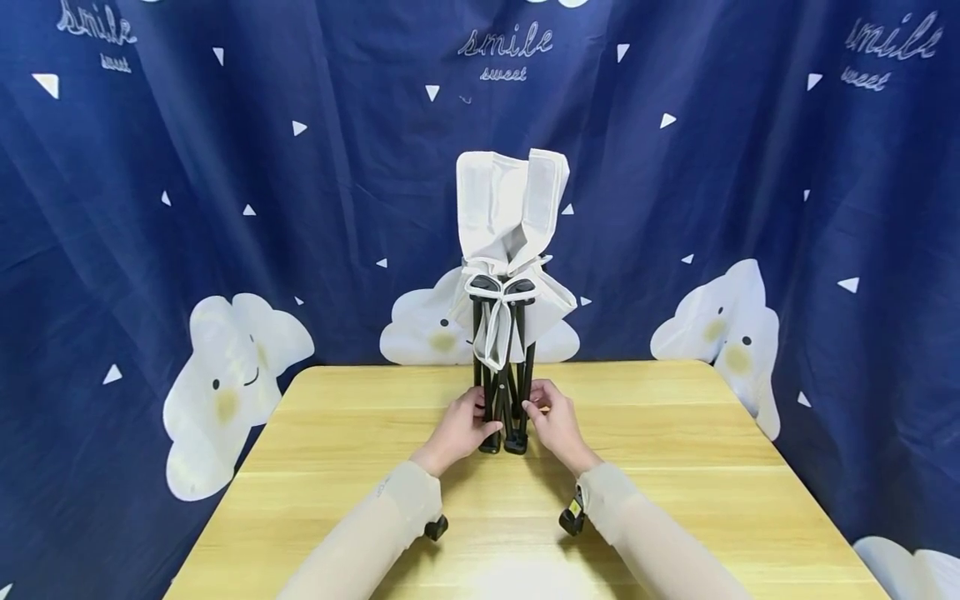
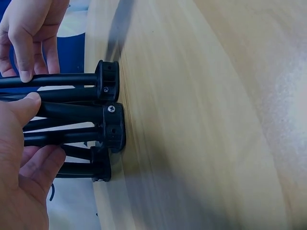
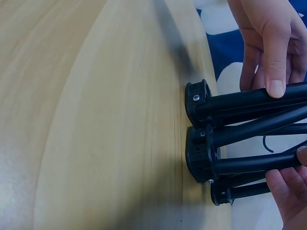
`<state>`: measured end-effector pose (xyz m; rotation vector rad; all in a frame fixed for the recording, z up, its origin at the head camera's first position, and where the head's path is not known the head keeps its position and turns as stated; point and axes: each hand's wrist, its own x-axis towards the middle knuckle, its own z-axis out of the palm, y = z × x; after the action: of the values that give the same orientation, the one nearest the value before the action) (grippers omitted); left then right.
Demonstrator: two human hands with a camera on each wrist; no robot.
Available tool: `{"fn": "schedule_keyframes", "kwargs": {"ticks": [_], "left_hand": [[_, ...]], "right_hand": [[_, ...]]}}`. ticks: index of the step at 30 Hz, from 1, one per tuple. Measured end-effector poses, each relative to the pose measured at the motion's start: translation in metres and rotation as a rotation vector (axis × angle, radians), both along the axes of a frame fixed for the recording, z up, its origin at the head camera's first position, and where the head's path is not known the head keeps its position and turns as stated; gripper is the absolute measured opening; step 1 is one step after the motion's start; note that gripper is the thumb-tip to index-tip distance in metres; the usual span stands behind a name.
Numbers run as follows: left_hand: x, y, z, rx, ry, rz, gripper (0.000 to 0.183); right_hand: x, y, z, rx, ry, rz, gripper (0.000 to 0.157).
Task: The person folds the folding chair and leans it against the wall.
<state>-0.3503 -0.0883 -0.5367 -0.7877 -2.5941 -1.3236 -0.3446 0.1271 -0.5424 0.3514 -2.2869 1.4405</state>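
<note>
A folding chair (image 1: 491, 204) stands upright and collapsed on the wooden table, its white fabric bunched at the top and its black tube legs drawn together below. Low on the left side, my left hand (image 1: 462, 427) grips the legs between thumb and fingers. My right hand (image 1: 557, 425) pinches the legs on the right side at about the same height. In the left wrist view, screwed black plastic feet (image 2: 114, 127) cap the tubes and rest against the tabletop. The right wrist view shows the feet (image 3: 199, 153) from the other side, with my left thumb lying along a tube.
The light wooden table (image 1: 675, 500) has its back edge just behind the chair. A dark blue curtain (image 1: 337, 208) with white clouds and triangles hangs behind and at both sides. Black wrist devices (image 1: 572, 517) hang below both cuffs.
</note>
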Motion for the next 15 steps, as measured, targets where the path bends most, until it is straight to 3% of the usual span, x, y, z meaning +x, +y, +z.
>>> {"fn": "schedule_keyframes", "kwargs": {"ticks": [15], "left_hand": [[-0.013,0.001,0.004,-0.047,0.006,-0.001,0.053]], "right_hand": [[-0.009,-0.001,0.004,-0.006,-0.038,-0.012,0.021]]}}
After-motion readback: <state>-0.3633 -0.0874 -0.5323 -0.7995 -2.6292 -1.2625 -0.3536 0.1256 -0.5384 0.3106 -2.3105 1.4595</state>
